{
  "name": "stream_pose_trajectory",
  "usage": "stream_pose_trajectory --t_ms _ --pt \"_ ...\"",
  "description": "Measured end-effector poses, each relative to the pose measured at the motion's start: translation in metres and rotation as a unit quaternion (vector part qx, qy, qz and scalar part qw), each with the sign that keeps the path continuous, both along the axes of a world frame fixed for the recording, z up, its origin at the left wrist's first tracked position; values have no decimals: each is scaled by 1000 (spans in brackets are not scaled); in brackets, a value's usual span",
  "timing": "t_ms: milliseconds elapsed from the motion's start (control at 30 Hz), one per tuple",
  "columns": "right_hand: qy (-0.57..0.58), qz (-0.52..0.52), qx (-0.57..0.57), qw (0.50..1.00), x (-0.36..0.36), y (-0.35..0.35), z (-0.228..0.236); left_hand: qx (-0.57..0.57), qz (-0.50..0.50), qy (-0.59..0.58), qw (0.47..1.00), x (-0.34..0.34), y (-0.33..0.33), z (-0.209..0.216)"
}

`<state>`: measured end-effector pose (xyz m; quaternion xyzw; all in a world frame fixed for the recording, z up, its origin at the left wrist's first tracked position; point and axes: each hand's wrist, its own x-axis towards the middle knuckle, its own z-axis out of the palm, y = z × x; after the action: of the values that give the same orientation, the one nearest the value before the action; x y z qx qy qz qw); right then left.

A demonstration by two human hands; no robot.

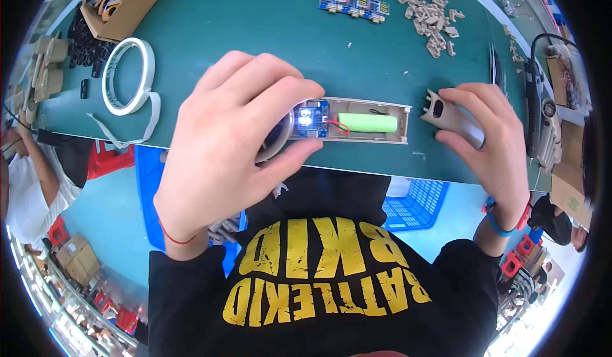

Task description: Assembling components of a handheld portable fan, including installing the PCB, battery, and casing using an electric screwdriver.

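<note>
My left hand [220,137] grips one end of a long beige plastic housing [403,122], with thumb and fingers on either side of its round end. Inside the housing lies a green cylindrical battery [366,123]. Red wires run from the battery toward a blue circuit board [312,120], which shows a bright white light. To the right, my right hand [488,121] holds a short grey-beige shell piece [460,122] with a dark oval opening. This shell is a little apart from the housing. My left palm hides part of the housing's round end.
At the back stand several blue circuit boards [354,3] beside a pile of small beige parts [433,22]. A roll of white tape [107,76] lies left, near an open cardboard box [137,9]. A grey tool with a black cable [542,111] is at the right.
</note>
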<state>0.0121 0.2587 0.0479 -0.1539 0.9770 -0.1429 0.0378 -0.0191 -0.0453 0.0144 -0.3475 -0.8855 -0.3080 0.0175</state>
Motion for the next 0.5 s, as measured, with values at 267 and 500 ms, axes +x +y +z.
stream_pose_trajectory --t_ms 267,500 --pt "89 14 -196 976 5 12 -10 22 -4 -2 1000 -1 2 2" --pt "-197 -197 -394 876 5 0 -17 19 -1 1 1000 -1 2 2"
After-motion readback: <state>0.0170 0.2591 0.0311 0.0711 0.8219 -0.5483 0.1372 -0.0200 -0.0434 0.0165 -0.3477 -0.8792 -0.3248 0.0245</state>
